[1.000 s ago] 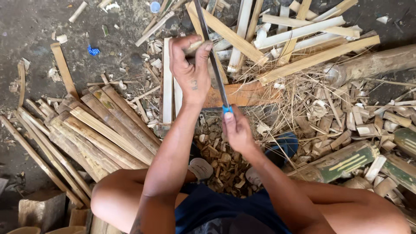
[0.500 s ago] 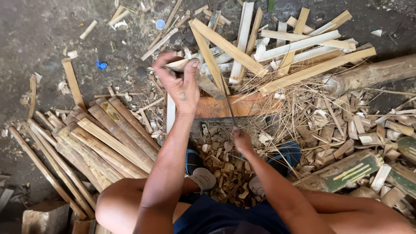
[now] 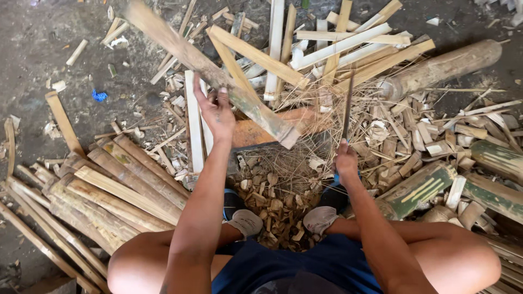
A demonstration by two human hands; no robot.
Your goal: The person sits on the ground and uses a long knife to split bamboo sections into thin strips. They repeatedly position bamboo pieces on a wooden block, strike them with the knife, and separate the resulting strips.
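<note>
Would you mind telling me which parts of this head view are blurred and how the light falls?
Head view: the long bamboo slat by the left hand is smeared by motion blur, worst at its far end; the blade above the right hand is slightly soft. The stacked slats and chips look sharp. Light is soft and even, with faint shadows and no glare.

bamboo slat [image 3: 212, 71]: long, flat, greenish-brown strip, blurred along its upper stretch; it slants from the upper left down to a squared lower end near the middle, over an orange board.
blade [image 3: 347, 106]: thin, dark and narrow, standing almost upright, tip upward, just to the right of the slat's lower end and apart from it.
</note>
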